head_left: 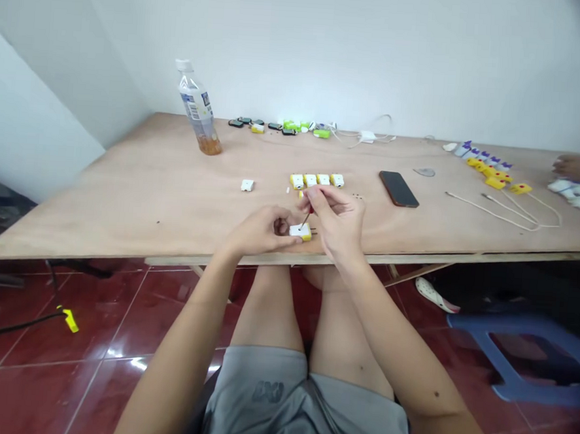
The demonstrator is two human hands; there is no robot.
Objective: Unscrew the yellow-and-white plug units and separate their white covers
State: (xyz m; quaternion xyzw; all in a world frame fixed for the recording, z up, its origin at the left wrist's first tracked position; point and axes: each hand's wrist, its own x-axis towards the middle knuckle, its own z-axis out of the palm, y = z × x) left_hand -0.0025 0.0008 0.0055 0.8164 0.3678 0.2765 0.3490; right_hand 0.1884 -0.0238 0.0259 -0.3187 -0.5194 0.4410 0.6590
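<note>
Tight pinch by the right hand [336, 220] on a small red-handled screwdriver [306, 217], its tip down on a white-and-yellow block [300, 231], with the block gripped by the curled left hand [257, 231] just above the table edge. Farther out on the plywood table [124, 200], four matching blocks [316, 180] in a row, a phone [398, 189] to their right, a bottle [198, 110] back left.

Garment: grey shorts [302, 408], sheen finish, darker logo [268, 392] on left leg. Left forearm [190, 316] and right forearm [399, 355] uncovered; right carries one dark mole [436, 394].
</note>
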